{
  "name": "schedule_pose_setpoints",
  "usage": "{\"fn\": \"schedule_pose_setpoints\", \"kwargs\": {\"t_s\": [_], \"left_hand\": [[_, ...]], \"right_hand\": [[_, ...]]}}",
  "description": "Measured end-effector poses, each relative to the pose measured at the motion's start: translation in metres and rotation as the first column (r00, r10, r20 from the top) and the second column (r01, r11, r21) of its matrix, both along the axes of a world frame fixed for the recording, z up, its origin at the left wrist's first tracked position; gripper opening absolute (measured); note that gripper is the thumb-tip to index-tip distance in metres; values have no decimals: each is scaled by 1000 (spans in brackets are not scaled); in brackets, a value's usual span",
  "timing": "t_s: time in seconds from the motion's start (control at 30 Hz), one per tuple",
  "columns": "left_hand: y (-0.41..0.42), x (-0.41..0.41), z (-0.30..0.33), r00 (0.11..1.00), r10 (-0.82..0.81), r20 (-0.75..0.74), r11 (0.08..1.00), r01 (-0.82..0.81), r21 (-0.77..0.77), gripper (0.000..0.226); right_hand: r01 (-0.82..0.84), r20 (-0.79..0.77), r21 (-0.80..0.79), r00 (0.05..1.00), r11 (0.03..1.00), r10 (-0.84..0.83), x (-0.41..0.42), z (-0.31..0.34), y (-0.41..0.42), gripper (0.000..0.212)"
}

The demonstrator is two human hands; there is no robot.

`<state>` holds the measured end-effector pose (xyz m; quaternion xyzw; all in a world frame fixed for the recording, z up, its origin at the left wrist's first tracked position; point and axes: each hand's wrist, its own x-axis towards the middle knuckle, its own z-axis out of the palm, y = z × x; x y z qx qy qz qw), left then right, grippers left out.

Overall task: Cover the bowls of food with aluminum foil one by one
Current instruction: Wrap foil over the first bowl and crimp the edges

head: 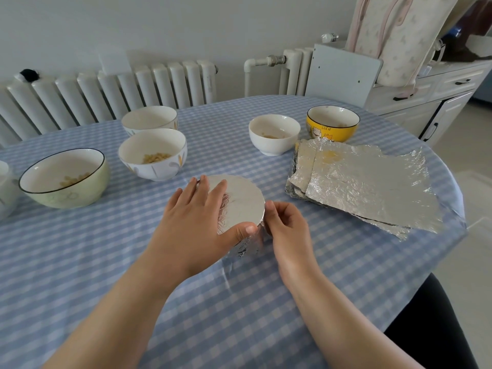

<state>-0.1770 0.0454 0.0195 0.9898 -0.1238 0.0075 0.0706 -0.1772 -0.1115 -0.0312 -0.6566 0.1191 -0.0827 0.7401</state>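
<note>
A foil-covered bowl (243, 201) stands at the middle of the table, its top smooth and its sides wrapped in crinkled foil. My left hand (198, 222) lies flat across the left of its top, fingers straight, thumb at the near rim. My right hand (286, 225) has curled fingers pressing the foil against the bowl's right side. A stack of foil sheets (367, 182) lies to the right. Uncovered bowls of food stand behind: a green bowl (65, 178), a white patterned bowl (153, 154), another behind it (149, 119), a small white bowl (274, 134) and a yellow bowl (332, 123).
The table (239, 302) carries a blue checked cloth and its curved edge runs down the right side. A radiator (106, 89) lines the wall behind. A white cabinet (426, 102) stands at the back right. Part of another bowl (5, 190) shows at the left edge.
</note>
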Motion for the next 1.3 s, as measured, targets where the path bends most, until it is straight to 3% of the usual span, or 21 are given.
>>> {"fn": "schedule_pose_setpoints", "kwargs": {"t_s": [0.2, 0.4, 0.57, 1.0, 1.1, 1.17, 1.3], "left_hand": [[-1, 0, 0, 1000, 5, -3, 1000, -5, 4, 119], [0, 0, 0, 1000, 4, -1, 1000, -4, -8, 120], [0, 1, 0, 1000, 2, 4, 1000, -2, 2, 120], [-1, 1, -1, 1000, 6, 28, 1000, -6, 12, 132], [-1, 0, -1, 999, 10, 32, 1000, -10, 11, 133], [-2, 0, -1, 999, 14, 34, 1000, -14, 14, 128], [-3, 1, -1, 999, 42, 14, 999, -42, 5, 121]], "right_hand": [[-4, -52, 9, 999, 1000, 5, 6, 3, 0, 26], [16, -72, 71, 997, 997, -11, 11, 4, 4, 8], [11, -81, 90, 997, 996, -3, 12, 4, 6, 12], [92, -93, -70, 991, 993, -98, 12, -4, 6, 8], [78, -47, -95, 995, 992, -83, 9, -5, 2, 14], [63, -12, -30, 998, 998, -63, 4, -3, -3, 24], [-107, 77, -17, 991, 994, 108, -13, -2, -6, 24]]}}
